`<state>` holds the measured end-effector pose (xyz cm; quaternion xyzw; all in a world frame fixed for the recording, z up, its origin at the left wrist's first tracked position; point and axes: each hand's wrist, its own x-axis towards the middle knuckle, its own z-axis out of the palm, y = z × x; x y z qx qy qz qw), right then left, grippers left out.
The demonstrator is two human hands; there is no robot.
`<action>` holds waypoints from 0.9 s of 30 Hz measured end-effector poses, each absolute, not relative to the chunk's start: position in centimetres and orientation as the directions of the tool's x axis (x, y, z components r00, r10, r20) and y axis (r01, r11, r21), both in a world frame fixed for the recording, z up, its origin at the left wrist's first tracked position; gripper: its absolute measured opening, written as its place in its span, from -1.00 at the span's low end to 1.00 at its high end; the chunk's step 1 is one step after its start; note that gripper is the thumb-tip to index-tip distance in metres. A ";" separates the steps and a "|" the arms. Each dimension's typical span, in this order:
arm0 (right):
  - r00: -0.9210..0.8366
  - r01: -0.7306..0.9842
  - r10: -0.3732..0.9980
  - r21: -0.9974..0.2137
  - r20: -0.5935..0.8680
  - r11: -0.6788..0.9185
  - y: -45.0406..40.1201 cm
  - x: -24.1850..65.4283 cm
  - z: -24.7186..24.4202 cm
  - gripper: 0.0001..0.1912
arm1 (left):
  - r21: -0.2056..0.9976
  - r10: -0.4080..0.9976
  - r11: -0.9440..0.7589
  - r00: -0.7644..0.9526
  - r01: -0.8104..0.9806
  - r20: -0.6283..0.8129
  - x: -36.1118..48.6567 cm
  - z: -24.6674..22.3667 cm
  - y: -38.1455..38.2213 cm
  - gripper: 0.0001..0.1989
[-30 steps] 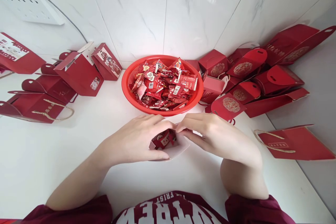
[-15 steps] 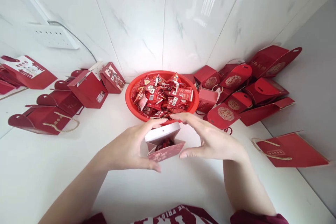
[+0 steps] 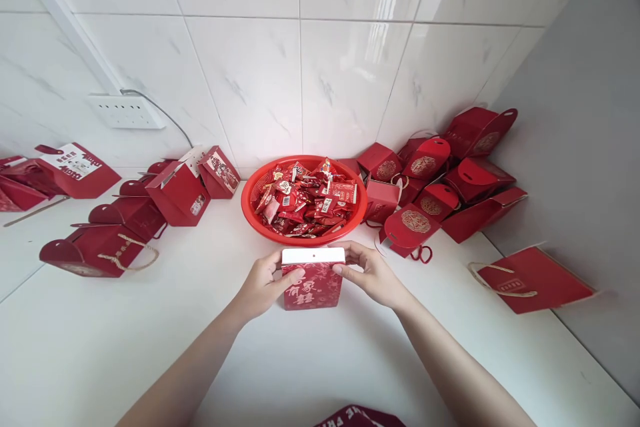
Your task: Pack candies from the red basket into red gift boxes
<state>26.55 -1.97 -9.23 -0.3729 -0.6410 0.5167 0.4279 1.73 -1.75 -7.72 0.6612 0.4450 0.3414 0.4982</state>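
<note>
A red gift box with white characters on its front stands upright on the white table in front of me. Its white top flap, with a small hole in it, lies folded forward over the opening, so the inside is hidden. My left hand grips the box's left upper edge, thumb on the front. On the right upper edge, my right hand holds it the same way, fingers behind. Just beyond the box sits a red plastic basket heaped with red-wrapped candies.
Several red gift boxes stand at the left, some with rope handles. More red boxes crowd the right corner, and a red bag with a rope handle leans by the grey side wall. A power socket is on the tiled wall.
The box's flap has come forward over the opening, where candies showed before. My hands have closed in on its upper sides. The camera view has tilted up.
</note>
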 end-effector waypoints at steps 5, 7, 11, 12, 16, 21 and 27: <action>-0.251 0.044 0.914 -0.940 0.318 0.339 -3.4 26.5 -9.6 -0.81 | 0.957 0.908 -0.175 0.414 0.233 0.065 1.7 -7.9 -1.9 -0.66; -0.257 0.065 0.877 -0.898 0.406 0.435 -3.9 26.3 -9.7 -0.79 | 0.978 0.879 -0.164 0.470 0.125 0.088 1.5 -8.2 -1.5 -0.73; -0.276 0.102 0.825 -0.838 0.493 0.535 -4.4 25.7 -10.3 -0.76 | 0.984 0.846 -0.156 0.503 -0.080 0.175 1.2 -9.5 -0.8 -0.86; -0.257 0.103 0.826 -0.836 0.502 0.540 -4.5 25.5 -10.6 -0.78 | 0.981 0.847 -0.165 0.495 -0.099 0.192 1.1 -9.8 -0.7 -0.82; -0.194 0.103 0.833 -0.833 0.519 0.543 -4.6 24.8 -11.7 -0.81 | 0.976 0.860 -0.203 0.463 -0.077 0.215 1.2 -10.7 -0.9 -0.59; -0.093 0.154 0.815 -0.801 0.572 0.579 -4.8 23.9 -12.8 -0.77 | 0.963 0.921 -0.246 0.337 0.107 0.197 1.9 -11.2 -1.7 -0.63; -0.188 0.321 0.750 -0.682 0.634 0.657 -5.8 23.6 -13.9 -0.75 | 0.888 0.952 -0.259 0.253 0.379 0.170 1.1 -10.3 -4.0 -0.62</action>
